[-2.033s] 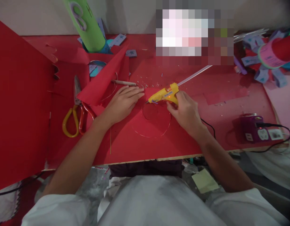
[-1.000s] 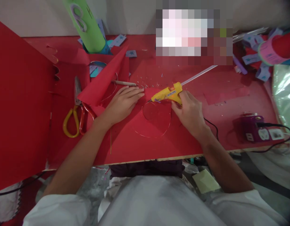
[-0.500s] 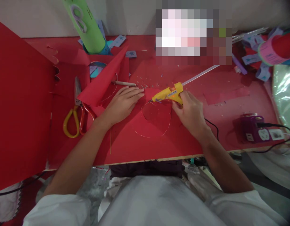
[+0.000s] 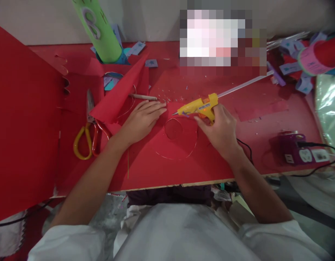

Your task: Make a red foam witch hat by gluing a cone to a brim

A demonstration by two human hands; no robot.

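My right hand (image 4: pixel 221 127) is closed around the grip of a yellow hot glue gun (image 4: pixel 196 107), with a long clear glue stick (image 4: pixel 245 84) jutting from its back. The metal nozzle points left, over the far part of a red paper piece (image 4: pixel 183 143) with a round cutout in it. A thin pale line follows the paper's curved edge. My left hand (image 4: pixel 145 119) lies flat, fingers stretched, on the paper's left side. Just beyond those fingers are a red paper cone (image 4: pixel 119 92) and a pencil-like stick (image 4: pixel 144 97).
Scissors (image 4: pixel 89 130) with yellow and red handles lie at left, beside a large upright red sheet (image 4: pixel 23 123). Behind stands a green paper tube (image 4: pixel 104 36). A purple power adapter (image 4: pixel 295 148) with a plugged cable sits at right, near a pink-banded red tube (image 4: pixel 317 58).
The glue gun has shifted slightly right and tilted flatter, its nozzle moving away from the rim of the round cutout. My left hand has stayed in place.
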